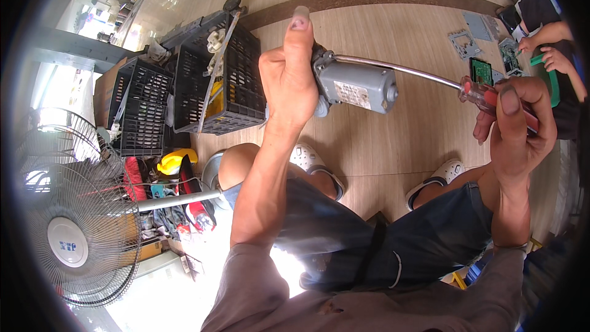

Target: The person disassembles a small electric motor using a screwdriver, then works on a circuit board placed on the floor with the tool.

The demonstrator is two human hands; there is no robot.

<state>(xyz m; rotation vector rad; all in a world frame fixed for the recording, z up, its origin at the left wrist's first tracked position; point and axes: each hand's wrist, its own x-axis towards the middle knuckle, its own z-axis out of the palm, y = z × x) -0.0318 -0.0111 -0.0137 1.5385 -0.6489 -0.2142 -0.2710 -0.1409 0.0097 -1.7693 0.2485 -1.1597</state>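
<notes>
A grey cylindrical electric motor with a white label is held up in front of me. My left hand grips its dark gear end, thumb pointing up and away. In my right hand is a screwdriver with a red translucent handle, fingers wrapped round it. Its long metal shaft runs leftward above the motor's body, and the tip meets the end near my left hand. The screw or slot under the tip is too small to make out.
Black plastic crates stand at the left, beside a standing fan. A yellow object lies near assorted clutter. On the floor at right are a green circuit board and metal plates, near another person's hands.
</notes>
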